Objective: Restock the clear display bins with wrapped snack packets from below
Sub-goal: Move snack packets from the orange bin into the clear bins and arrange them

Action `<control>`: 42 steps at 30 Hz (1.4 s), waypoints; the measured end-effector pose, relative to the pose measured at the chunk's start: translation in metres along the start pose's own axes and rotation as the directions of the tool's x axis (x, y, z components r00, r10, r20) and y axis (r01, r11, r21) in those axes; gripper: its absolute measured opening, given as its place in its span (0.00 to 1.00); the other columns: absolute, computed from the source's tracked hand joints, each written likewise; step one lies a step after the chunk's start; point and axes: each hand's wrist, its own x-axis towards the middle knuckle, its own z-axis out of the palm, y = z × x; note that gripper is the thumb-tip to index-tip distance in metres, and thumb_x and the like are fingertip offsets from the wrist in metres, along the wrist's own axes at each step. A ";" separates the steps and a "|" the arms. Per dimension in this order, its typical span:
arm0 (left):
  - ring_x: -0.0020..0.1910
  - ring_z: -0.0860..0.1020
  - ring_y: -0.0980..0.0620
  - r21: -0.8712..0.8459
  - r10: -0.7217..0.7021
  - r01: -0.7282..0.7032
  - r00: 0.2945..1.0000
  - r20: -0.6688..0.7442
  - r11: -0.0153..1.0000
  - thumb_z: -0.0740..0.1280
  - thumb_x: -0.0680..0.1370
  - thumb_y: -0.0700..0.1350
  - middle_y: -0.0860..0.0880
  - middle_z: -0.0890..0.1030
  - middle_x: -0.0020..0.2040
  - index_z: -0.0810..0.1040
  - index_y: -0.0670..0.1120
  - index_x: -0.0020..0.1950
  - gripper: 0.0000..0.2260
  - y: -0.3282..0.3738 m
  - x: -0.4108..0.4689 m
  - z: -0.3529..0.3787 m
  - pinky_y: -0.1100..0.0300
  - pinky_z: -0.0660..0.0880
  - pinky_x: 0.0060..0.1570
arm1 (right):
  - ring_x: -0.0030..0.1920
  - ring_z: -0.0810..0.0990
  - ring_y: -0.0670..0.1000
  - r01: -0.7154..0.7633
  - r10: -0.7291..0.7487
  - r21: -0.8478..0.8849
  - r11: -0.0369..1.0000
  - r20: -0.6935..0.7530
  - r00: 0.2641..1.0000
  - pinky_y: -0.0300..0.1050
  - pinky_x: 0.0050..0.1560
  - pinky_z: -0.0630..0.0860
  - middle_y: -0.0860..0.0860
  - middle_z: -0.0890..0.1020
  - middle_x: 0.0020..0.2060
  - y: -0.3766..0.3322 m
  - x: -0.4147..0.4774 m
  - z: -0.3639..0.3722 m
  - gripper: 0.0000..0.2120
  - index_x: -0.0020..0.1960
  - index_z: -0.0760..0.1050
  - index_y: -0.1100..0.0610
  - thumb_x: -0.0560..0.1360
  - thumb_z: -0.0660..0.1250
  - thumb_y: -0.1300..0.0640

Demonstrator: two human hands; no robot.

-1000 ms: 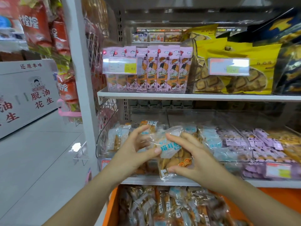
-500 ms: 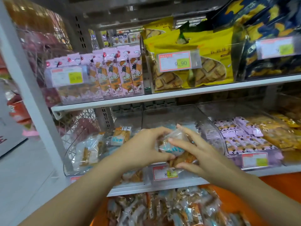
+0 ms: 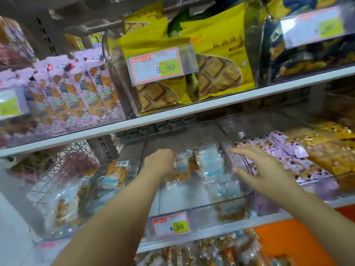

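Left hand point(image 3: 159, 162) on packet point(image 3: 181, 166) in bin point(image 3: 192, 208)

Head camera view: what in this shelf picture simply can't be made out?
In the head view:
Left hand: its fingertips are hidden behind its own back, so its grip on the snack packet is unclear.
Upper right price tag: motion blur leaves the price unreadable.
Packets below the shelf: cut off by the bottom edge and blurred.
Far left price tag: cut by the left edge, blurred.
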 end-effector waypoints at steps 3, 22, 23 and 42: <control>0.61 0.76 0.46 -0.189 0.026 -0.005 0.994 0.109 0.982 0.73 0.73 0.44 0.45 0.78 0.62 0.73 0.44 0.67 0.24 0.004 0.019 0.021 0.58 0.72 0.57 | 0.66 0.70 0.47 0.016 -0.016 0.023 1.000 -0.009 1.000 0.42 0.66 0.65 0.44 0.73 0.64 0.004 0.001 0.002 0.21 0.67 0.71 0.49 0.75 0.68 0.55; 0.65 0.69 0.40 -0.705 -0.186 0.159 0.982 0.040 0.691 0.74 0.72 0.45 0.40 0.55 0.72 0.57 0.44 0.72 0.35 0.023 0.012 0.051 0.53 0.70 0.59 | 0.66 0.66 0.44 -0.014 0.015 0.027 1.000 -0.020 1.000 0.32 0.61 0.58 0.42 0.68 0.64 0.000 0.001 0.014 0.19 0.65 0.73 0.47 0.74 0.69 0.55; 0.65 0.69 0.39 -0.700 -0.190 0.167 0.981 0.045 0.694 0.74 0.72 0.46 0.40 0.56 0.72 0.57 0.44 0.72 0.35 0.023 0.012 0.051 0.51 0.70 0.60 | 0.67 0.65 0.44 -0.018 0.018 0.022 1.000 -0.018 1.000 0.33 0.61 0.58 0.42 0.67 0.65 0.000 0.000 0.014 0.19 0.65 0.73 0.47 0.74 0.69 0.55; 0.48 0.78 0.60 -0.623 0.098 -0.340 0.916 -0.389 0.705 0.67 0.76 0.42 0.56 0.79 0.50 0.78 0.51 0.54 0.07 -0.029 -0.119 0.002 0.56 0.76 0.52 | 0.55 0.72 0.51 0.120 -0.125 -0.055 0.991 -0.094 0.988 0.35 0.55 0.60 0.51 0.79 0.53 -0.084 -0.004 0.033 0.14 0.57 0.79 0.54 0.72 0.71 0.58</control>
